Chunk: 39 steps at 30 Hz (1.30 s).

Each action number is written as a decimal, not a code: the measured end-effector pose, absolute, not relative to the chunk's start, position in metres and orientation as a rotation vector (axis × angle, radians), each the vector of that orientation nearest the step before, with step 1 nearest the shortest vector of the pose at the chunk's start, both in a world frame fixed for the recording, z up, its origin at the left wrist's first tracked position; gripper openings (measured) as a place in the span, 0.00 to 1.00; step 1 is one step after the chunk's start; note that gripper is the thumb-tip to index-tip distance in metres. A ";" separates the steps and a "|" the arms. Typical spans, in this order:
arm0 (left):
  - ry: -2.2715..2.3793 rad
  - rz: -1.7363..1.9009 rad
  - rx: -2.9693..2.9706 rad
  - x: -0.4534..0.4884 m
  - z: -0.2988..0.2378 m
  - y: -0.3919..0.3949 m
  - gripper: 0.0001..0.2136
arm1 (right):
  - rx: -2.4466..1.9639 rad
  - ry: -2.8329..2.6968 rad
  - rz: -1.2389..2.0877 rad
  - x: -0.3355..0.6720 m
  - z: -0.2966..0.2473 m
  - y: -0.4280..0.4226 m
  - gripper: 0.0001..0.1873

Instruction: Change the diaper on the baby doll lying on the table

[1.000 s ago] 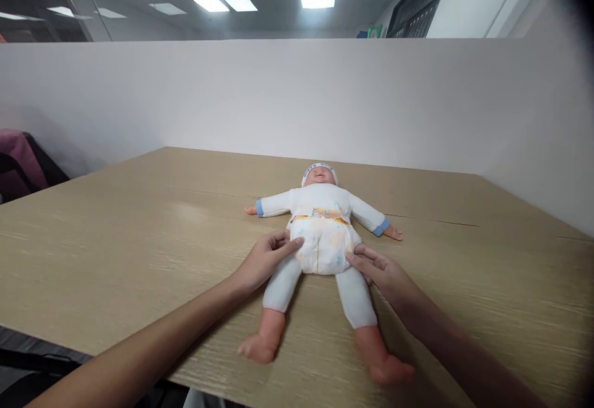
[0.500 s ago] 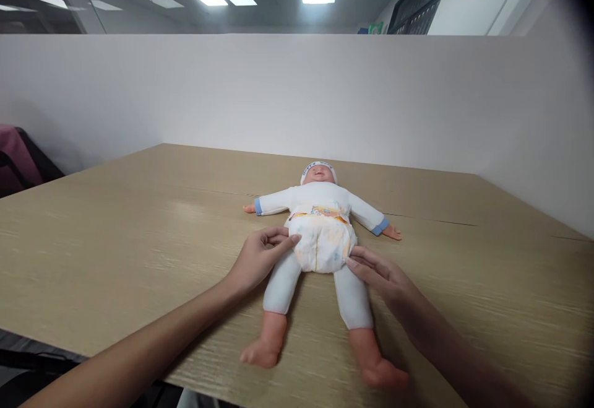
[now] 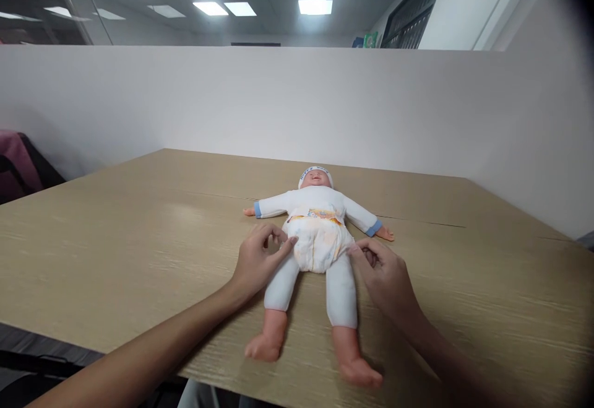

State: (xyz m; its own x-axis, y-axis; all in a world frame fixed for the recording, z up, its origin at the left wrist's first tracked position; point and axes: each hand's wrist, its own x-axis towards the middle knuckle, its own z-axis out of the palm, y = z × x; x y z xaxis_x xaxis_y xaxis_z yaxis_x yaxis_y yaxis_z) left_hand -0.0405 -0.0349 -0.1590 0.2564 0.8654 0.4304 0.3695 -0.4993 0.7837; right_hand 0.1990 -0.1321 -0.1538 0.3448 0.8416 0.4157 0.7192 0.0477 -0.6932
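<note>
Head view: at the far left edge, well away from the fingers, a pink cloth [image 3: 12, 160] lies over a dark chair. A light wooden table [image 3: 116, 241] fills the middle of the picture, with a white partition wall [image 3: 278, 98] standing along its far edge and right side.

The left hand [image 3: 257, 261] reaches in from the lower left, its forearm crossing the near table edge. Its fingers [image 3: 283, 250] are curled, with thumb and forefinger drawn close together at the left side of the diaper [image 3: 318, 244]; they touch the diaper's edge, though the picture does not settle whether any material is pinched between them.

Between the two hands lies the baby doll [image 3: 315, 210], flat on its back on the table, head away from the person and bare feet toward the near edge. It wears a white suit with blue cuffs and a white cap, its arms spread wide to either side. The diaper, white with a coloured printed band along its waist, wraps the doll's hips; the doll's white-clad legs run out from under it, just past both sets of fingers.

The right hand [image 3: 384, 275] comes in from the lower right. Its fingers [image 3: 364, 252] are bunched and bent against the right side of the diaper, touching it at the hip; whether they grip it cannot be told.
</note>
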 end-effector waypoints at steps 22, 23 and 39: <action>0.125 1.157 2.758 -0.032 -0.173 0.054 0.28 | -1.054 -2.237 -0.170 0.263 -0.176 -0.063 0.31; 0.114 1.142 2.770 -0.032 -0.173 0.054 0.29 | -1.066 -2.254 -0.184 0.264 -0.177 -0.063 0.32; 0.265 1.279 2.613 -0.041 -0.166 0.050 0.26 | -1.105 -2.330 -0.221 0.261 -0.168 -0.075 0.37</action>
State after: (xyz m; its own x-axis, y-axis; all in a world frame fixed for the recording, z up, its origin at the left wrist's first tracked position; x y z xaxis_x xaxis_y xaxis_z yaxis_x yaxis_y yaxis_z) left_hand -0.0412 0.0495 -0.1661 0.6049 0.2559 0.7540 0.0643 -0.9596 0.2741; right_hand 0.2605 -0.0753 -0.1682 -0.5131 0.6665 0.5409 0.7563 0.6490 -0.0823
